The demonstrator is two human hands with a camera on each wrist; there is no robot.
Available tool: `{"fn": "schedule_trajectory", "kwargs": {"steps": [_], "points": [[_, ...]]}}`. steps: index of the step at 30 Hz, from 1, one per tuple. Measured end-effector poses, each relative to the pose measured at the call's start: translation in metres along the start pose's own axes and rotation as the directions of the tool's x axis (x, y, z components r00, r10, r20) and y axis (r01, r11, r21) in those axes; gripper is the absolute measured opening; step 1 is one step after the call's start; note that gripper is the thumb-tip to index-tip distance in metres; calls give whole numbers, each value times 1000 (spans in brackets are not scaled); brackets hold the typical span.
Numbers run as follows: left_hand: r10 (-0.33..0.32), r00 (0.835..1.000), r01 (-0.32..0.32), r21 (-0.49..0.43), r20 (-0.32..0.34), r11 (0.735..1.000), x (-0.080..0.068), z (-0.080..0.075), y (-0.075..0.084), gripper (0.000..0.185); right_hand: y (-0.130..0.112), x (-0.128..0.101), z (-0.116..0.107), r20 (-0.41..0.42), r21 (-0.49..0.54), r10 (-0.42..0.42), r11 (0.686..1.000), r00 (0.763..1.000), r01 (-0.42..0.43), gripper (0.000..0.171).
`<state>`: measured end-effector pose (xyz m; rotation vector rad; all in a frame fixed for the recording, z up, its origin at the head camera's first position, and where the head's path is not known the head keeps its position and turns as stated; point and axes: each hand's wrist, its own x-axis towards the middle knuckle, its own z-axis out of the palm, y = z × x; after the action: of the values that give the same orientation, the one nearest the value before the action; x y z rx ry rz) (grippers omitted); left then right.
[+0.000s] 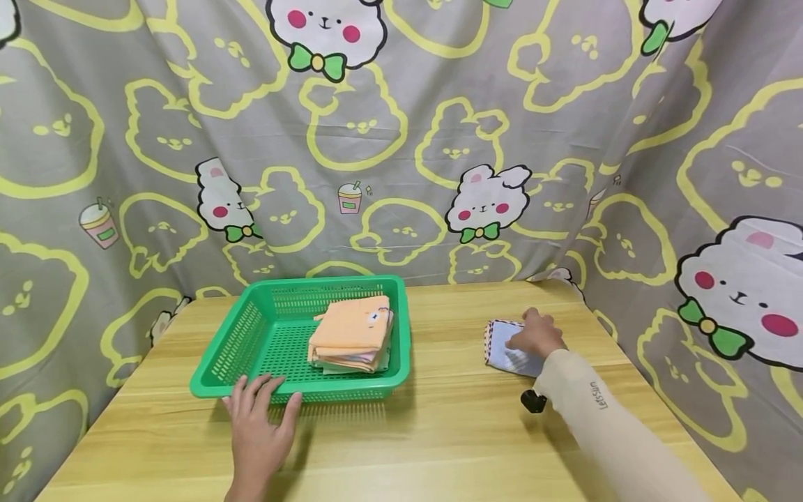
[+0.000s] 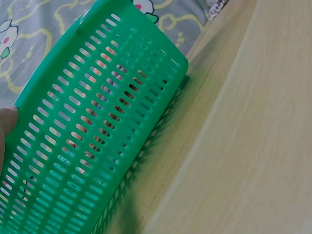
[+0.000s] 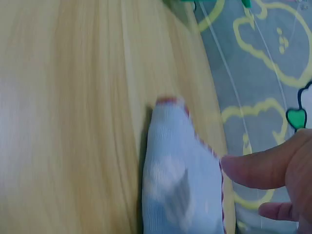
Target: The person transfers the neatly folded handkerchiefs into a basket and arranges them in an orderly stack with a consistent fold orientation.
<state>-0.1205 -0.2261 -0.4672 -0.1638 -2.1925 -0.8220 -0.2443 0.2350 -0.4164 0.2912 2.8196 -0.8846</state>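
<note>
While the left hand [image 1: 258, 418] rests flat-fingered against the green basket's [image 1: 245, 335] near wall, the right hand [image 1: 536, 336] lies on a folded blue cloth [image 1: 505, 352] on the table [image 1: 439, 432], well apart from the basket. From the left wrist, the slotted basket wall [image 2: 97, 126] fills the view. From the right wrist, a thumb [image 3: 253, 168] touches the cloth's [image 3: 180, 180] edge; a closed grip isn't visible. Pickup seems underway; next likely calls for pinching the cloth and carrying it beside the folded orange towel [image 1: 351, 331].

Left hand [image 1: 258, 425] lies flat, fingers spread; right hand [image 1: 535, 335] reaches forward, palm down.
</note>
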Motion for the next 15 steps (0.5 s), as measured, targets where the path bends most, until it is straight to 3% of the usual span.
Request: {"fn": "schedule_trajectory", "kwargs": {"steps": [9, 15], "points": [[4, 1000, -4, -4, -5, 1000, 1, -1, -1, 35, 22, 2, -8, 67, -69, 75, 995, 995, -70, 85], [12, 1000, -13, -7, -6, 1000, 1, 0, -2, 35, 30, 9, 2, 109, -43, -5, 999, 994, 10, 77]]}}
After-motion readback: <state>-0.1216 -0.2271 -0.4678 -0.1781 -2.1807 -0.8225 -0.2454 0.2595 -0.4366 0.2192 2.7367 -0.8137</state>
